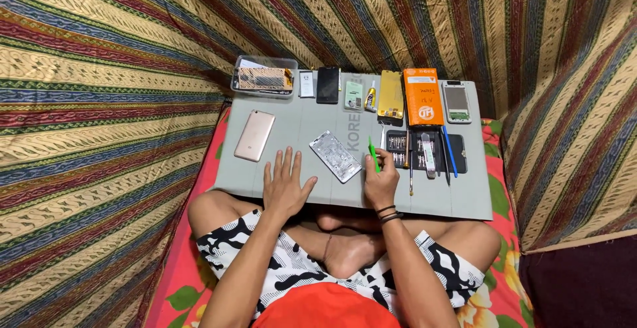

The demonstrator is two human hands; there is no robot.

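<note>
left hand (pixel 286 187) flat and empty on the mat's (pixel 298 129) near edge, right hand (pixel 380 180) pinched on green pry tool (pixel 373 153) just right of the bare phone frame (pixel 335 156) mid-mat; i'd pin the frame before levering, keep tool shallow.

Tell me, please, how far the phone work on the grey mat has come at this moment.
Done: the silver phone frame lies opened on the grey mat, and the gold back cover sits apart to its left. In hand: the right hand holds a green pry tool; the left hand rests flat. Left: the parts along the far edge look unmounted.
</note>
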